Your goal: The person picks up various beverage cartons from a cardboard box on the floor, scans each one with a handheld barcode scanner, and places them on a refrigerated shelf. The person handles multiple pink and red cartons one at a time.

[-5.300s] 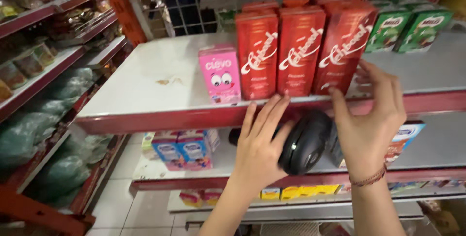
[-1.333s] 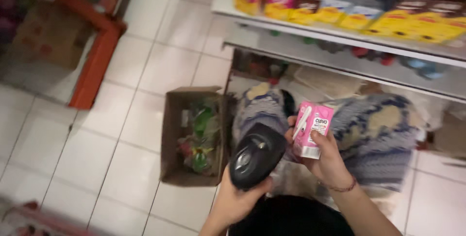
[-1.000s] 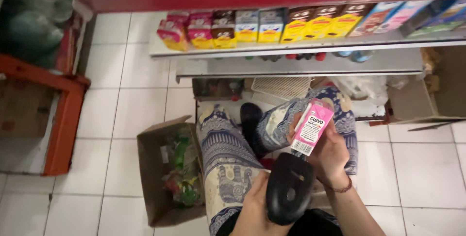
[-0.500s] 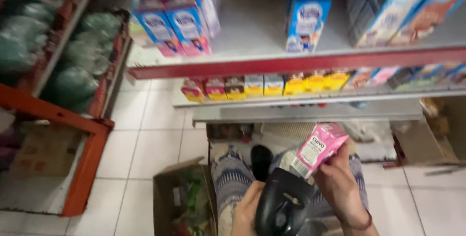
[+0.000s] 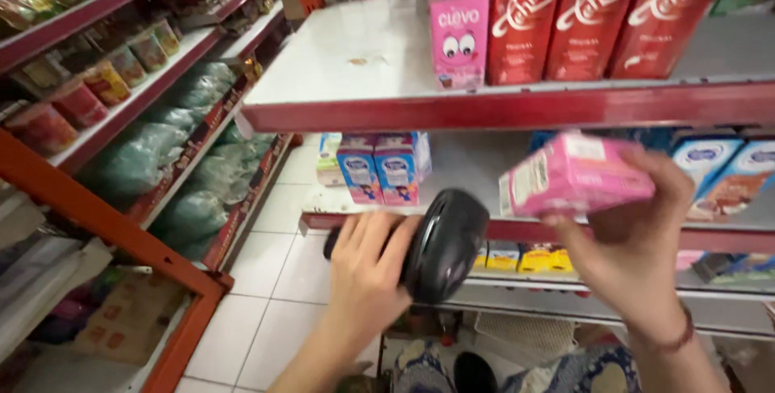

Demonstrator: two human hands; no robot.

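1. Pink drink carton [image 5: 575, 175] had come up from lap level, where half a second before it was held low beside the scanner, and now lay on its side in the right hand [image 5: 638, 256], raised in front of the red shelf edge [image 5: 500, 106]. The right fingers were clamped around it from below and behind.
2. The black handheld scanner [image 5: 444, 243] had risen with it; the left hand [image 5: 367, 280] had its fingers closed around the handle, the scanner's head just beside the carton's end without touching it.
3. The view had swung up from the floor to the shelves, so I judged the scanning finished and the carton on its way back to the shelf.
4. On the top shelf [image 5: 347, 62] a matching pink carton [image 5: 458, 36] stood upright against tall red cartons [image 5: 525, 17], with bare shelf to its left.
5. Below, blue-and-pink small cartons [image 5: 379, 168] stood on the middle shelf, and green bagged goods [image 5: 161, 159] filled the rack to the left.
6. Nothing lay between the raised carton and the bare shelf space except the shelf's front lip.
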